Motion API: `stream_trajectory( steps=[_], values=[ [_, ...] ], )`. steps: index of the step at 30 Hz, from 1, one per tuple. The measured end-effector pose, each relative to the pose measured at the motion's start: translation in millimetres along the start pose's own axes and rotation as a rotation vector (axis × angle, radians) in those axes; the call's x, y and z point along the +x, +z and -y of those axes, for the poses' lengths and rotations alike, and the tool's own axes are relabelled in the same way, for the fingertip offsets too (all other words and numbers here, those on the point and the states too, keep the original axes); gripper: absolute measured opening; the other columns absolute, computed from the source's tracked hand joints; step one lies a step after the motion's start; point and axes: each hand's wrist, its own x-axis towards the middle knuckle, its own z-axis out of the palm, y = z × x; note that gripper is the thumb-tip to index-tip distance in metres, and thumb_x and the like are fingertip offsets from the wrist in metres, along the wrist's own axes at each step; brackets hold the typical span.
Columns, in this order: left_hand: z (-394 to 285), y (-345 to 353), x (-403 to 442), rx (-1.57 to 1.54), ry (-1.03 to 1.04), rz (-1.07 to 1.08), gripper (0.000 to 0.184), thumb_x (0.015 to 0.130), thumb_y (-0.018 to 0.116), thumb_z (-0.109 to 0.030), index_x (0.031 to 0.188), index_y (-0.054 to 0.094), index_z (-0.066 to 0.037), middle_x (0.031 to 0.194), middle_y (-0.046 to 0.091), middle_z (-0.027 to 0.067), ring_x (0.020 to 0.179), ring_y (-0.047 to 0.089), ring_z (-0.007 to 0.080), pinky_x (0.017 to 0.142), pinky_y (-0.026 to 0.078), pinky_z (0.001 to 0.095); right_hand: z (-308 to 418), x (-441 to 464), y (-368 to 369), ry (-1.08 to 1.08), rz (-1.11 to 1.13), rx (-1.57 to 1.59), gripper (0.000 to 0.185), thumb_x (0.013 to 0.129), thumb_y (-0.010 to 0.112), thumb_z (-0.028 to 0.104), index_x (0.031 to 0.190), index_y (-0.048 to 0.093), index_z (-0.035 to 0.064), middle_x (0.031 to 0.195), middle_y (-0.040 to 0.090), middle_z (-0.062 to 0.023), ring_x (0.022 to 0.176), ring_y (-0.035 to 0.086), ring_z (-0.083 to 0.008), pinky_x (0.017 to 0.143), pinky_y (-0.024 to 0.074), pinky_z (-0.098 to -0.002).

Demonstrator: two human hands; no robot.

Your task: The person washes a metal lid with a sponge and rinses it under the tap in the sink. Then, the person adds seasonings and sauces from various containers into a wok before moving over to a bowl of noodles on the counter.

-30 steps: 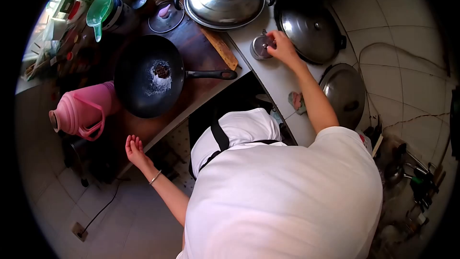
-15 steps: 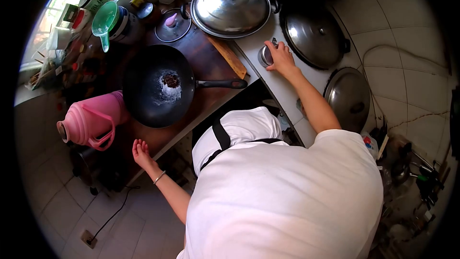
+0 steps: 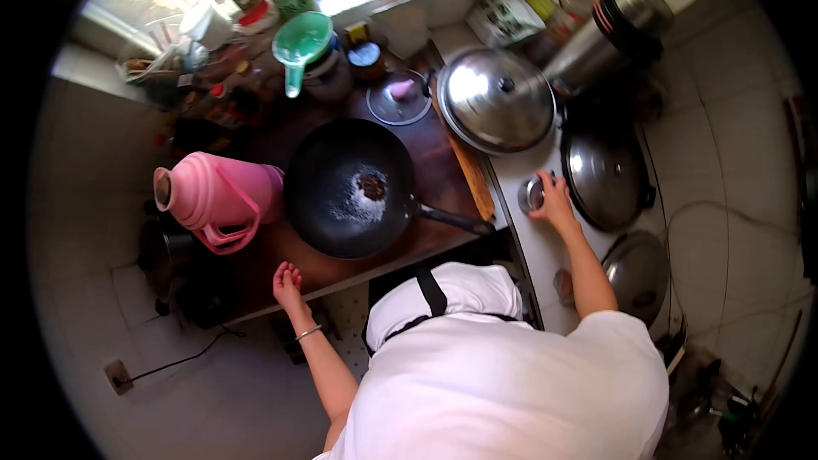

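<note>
My right hand has its fingers and thumb around a small round metal-looking jar on the white counter. My left hand hovers by the front edge of the wooden table, fingers loosely bent and holding nothing. Between the two hands sits a black frying pan, its handle pointing right. White powder and a dark brown clump lie in the pan. Left of it, a pink thermos jug leans over on its side with its mouth facing left.
A large lidded steel pan and a round dark lid are on the white counter, with another lid nearer. A glass lid, a green ladle-like strainer and several jars stand at the back. A steel flask leans behind.
The camera view has shifted, so the whole scene sits lower and to the right, showing more of the window sill. My right hand still grips the jar; my left fingers look more curled.
</note>
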Motion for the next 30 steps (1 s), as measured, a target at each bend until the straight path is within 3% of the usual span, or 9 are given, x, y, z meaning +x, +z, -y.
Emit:
stream_trajectory(
  steps=[5, 12, 15, 17, 18, 22, 30],
  values=[
    [2.8, 0.9, 0.0, -0.041, -0.003, -0.053, 0.021, 0.094, 0.050, -0.010, 0.113, 0.059, -0.007, 0.104, 0.063, 0.0036, 0.084, 0.060, 0.0093, 0.072, 0.049, 0.0201, 38.2, -10.1, -74.0, 0.013, -0.003, -0.078, 0.097, 0.045, 0.084, 0.014, 0.130, 0.037, 0.0226, 0.119, 0.039, -0.0202, 0.110, 0.042, -0.0438, 0.095, 0.0417, -0.0466],
    [13.0, 3.6, -6.7, -0.094, -0.026, -0.063, 0.020, 0.094, 0.051, -0.010, 0.112, 0.059, -0.007, 0.103, 0.063, 0.0029, 0.082, 0.059, 0.0080, 0.069, 0.048, 0.0186, 191.0, 64.6, -211.1, -0.602, -0.093, -0.037, 0.089, 0.050, 0.079, 0.012, 0.130, 0.038, 0.0181, 0.109, 0.044, -0.0179, 0.105, 0.047, -0.0393, 0.092, 0.0425, -0.0426],
    [17.3, 1.7, -7.1, -0.100, -0.018, -0.088, 0.021, 0.094, 0.051, -0.010, 0.113, 0.059, -0.007, 0.104, 0.063, 0.0036, 0.082, 0.059, 0.0081, 0.070, 0.047, 0.0186, 278.8, 130.6, -223.5, -0.852, -0.160, -0.061, 0.089, 0.052, 0.079, 0.014, 0.130, 0.037, 0.0227, 0.109, 0.045, -0.0181, 0.107, 0.046, -0.0400, 0.093, 0.0421, -0.0448],
    [13.8, -1.6, -12.9, -0.101, -0.011, -0.122, 0.021, 0.094, 0.051, -0.010, 0.114, 0.059, -0.007, 0.104, 0.063, 0.0039, 0.082, 0.059, 0.0081, 0.070, 0.047, 0.0187, 334.2, 189.9, -215.9, -0.971, -0.219, -0.098, 0.091, 0.054, 0.078, 0.021, 0.134, 0.035, 0.0241, 0.114, 0.044, -0.0226, 0.111, 0.045, -0.0413, 0.094, 0.0420, -0.0466],
    [12.6, -2.9, -15.1, -0.095, -0.002, -0.139, 0.022, 0.094, 0.051, -0.009, 0.114, 0.059, -0.006, 0.105, 0.063, 0.0041, 0.082, 0.059, 0.0081, 0.070, 0.047, 0.0188, 372.3, 199.2, -219.9, -0.795, -0.108, -0.176, 0.090, 0.056, 0.077, 0.026, 0.134, 0.034, 0.0236, 0.116, 0.044, -0.0239, 0.111, 0.046, -0.0424, 0.093, 0.0431, -0.0472],
    [27.9, -29.3, -28.5, -0.093, -0.011, -0.254, 0.024, 0.095, 0.049, -0.010, 0.116, 0.058, -0.006, 0.107, 0.062, 0.0052, 0.085, 0.058, 0.0087, 0.072, 0.047, 0.0194, 451.9, 290.7, -181.4, -0.802, -0.057, -0.134, 0.094, 0.055, 0.079, 0.030, 0.136, 0.031, 0.0232, 0.120, 0.041, -0.0251, 0.109, 0.047, -0.0446, 0.092, 0.0434, -0.0475],
    [75.6, -60.8, -68.1, -0.095, -0.197, -0.447, 0.025, 0.094, 0.051, -0.014, 0.117, 0.057, -0.007, 0.111, 0.062, 0.0057, 0.088, 0.059, 0.0106, 0.075, 0.047, 0.0211, 502.0, 362.3, -129.0, -0.622, 0.053, -0.282, 0.097, 0.055, 0.082, 0.030, 0.138, 0.031, 0.0235, 0.127, 0.040, -0.0276, 0.117, 0.043, -0.0458, 0.096, 0.0416, -0.0497]
  ],
)
